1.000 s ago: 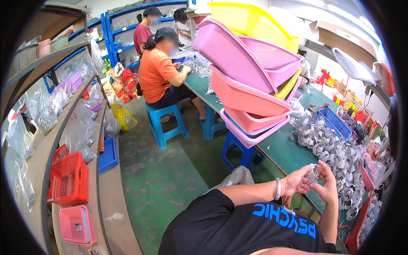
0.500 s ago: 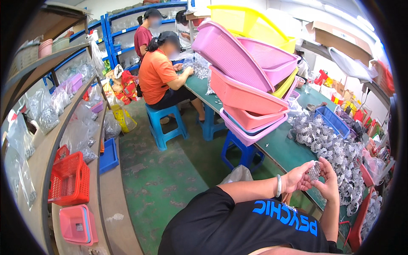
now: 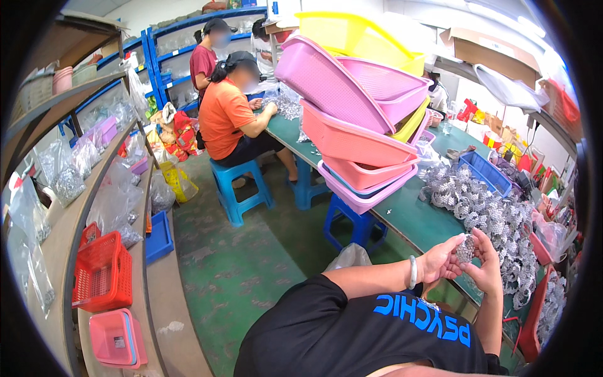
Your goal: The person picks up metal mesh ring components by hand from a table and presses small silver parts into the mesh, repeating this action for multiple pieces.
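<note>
Over the near edge of the green table, a small silver mesh-like piece (image 3: 465,249) is held up between my hands. My left hand (image 3: 440,259), with a pale bangle at the wrist, pinches it from the left, fingertips at its upper edge. From the other side my right hand (image 3: 488,267) grips it, thumb and fingers along its right edge. Just beyond my hands lies a heap of similar silver mesh bands (image 3: 487,217), spread along the table's right side.
A tall, leaning stack of pink, purple and yellow baskets (image 3: 358,135) stands on a blue stool (image 3: 352,223) beside the table (image 3: 408,220). A blue tray (image 3: 487,173) sits behind the heap. Shelves with bags and red baskets (image 3: 103,270) line the left. A person in orange (image 3: 229,119) sits farther off.
The view has shifted slightly, so the basket stack and table sit a little farther left. Both hands keep hold of the mesh piece, with hardly any movement.
</note>
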`<state>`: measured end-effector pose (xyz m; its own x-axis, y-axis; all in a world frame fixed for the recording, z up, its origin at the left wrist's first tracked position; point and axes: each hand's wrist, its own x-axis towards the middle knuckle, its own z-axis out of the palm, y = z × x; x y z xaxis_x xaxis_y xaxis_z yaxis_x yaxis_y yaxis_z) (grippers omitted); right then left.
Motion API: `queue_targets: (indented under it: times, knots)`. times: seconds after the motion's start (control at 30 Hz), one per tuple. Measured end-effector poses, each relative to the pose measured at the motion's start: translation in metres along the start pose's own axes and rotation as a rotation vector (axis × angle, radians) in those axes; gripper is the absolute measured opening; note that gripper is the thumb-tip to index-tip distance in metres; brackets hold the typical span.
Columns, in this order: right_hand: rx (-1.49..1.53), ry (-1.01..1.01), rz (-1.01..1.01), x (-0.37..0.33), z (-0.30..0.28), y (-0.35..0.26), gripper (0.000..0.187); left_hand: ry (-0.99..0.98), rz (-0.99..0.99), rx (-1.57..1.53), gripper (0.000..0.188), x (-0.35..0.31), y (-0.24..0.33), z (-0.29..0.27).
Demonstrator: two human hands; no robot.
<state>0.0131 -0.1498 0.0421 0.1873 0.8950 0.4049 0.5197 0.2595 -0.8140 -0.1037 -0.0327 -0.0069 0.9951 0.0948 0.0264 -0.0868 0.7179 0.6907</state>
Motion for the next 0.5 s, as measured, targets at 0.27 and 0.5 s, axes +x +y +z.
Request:
queue_targets:
  times: [0.27, 0.5]
  knots:
    - [0.03, -0.02, -0.048, 0.002, 0.002, 0.005, 0.075, 0.045, 0.028, 0.009, 0.048, -0.003, -0.001, 0.001]
    - [-0.05, -0.03, -0.062, 0.008, -0.008, 0.006, 0.076, 0.074, 0.07, 0.026, 0.046, 0.008, 0.0, 0.0]
